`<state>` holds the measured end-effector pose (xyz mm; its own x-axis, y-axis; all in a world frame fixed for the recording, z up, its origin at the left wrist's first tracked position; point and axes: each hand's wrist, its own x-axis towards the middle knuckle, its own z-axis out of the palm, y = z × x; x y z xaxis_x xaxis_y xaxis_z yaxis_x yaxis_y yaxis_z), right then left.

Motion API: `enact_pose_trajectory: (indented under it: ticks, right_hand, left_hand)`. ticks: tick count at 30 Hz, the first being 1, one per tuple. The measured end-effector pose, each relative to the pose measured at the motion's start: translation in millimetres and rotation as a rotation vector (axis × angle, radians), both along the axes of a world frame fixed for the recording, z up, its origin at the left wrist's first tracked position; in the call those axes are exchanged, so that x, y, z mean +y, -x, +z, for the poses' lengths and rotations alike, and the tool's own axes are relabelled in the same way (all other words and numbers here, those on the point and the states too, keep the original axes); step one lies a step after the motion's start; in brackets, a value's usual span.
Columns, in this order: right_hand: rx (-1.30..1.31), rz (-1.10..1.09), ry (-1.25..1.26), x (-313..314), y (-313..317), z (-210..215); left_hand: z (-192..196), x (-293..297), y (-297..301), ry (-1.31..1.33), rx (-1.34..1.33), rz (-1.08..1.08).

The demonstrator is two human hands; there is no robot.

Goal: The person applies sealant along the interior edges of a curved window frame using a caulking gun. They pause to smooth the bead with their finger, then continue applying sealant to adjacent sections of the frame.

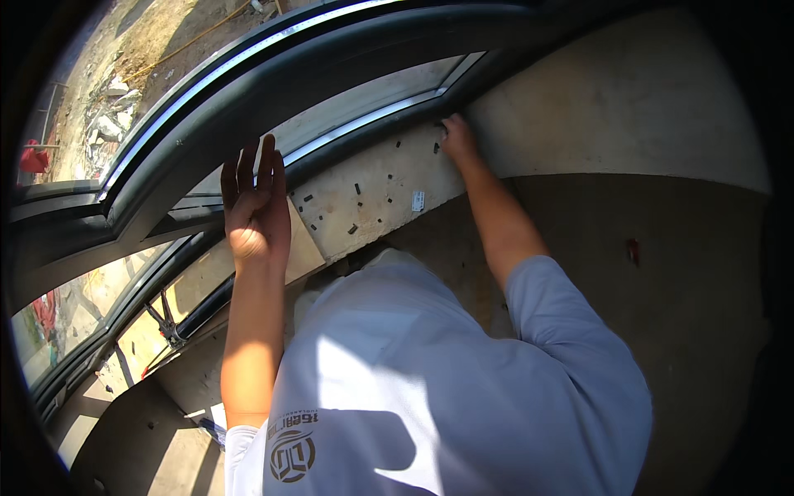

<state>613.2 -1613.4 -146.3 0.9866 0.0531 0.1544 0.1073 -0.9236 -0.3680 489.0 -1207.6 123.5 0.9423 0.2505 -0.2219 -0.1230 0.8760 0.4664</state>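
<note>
Far left of the frame, we look out through glass at bare, rubble-strewn ground (124,74) with a small red object (33,159) lying on it. Sweeping across from there, the dark curved metal window frame (190,116) arcs from the lower left up toward the top centre. Lower left, a thin metal hinge stay (168,324) sits in the opened part of the window.

Now our left hand (256,202), left of centre: it is spread flat, fingers straight and together, palm pressed up against the dark frame, gripping nothing. Just right of it lies the pale concrete sill (372,194), dotted with small black screws (359,188), and one small white tag (418,200) resting among them.

Moving to upper centre, our right hand (456,139) reaches to the corner where frame meets the beige plastered wall (628,107). Its fingertips are tucked toward the frame edge; whether they pinch anything, we cannot tell. Below, our light grey shirt (430,388) fills the bottom centre.
</note>
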Motion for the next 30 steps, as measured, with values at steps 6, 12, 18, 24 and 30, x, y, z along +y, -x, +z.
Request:
enact_pose_trajectory:
  ticks: [6,12,18,24,30]
  right_hand:
    - [-0.001,0.081,0.038,-10,-4,-5]
    - [-0.005,0.126,-0.342,29,21,46]
    - [-0.248,0.307,-0.566,126,70,142]
    - [-0.44,0.398,-0.659,192,93,188]
    - [-0.152,0.379,-0.907,199,99,193]
  left_hand:
    - [-21,3,24,-0.096,0.092,-0.124]
    - [-46,-12,38,-0.296,0.392,-0.334]
    - [-49,-44,17,-0.842,0.342,-0.522]
    - [-48,-64,-3,-0.934,0.292,-0.419]
    - [-49,-45,-5,-1.094,0.218,-0.366]
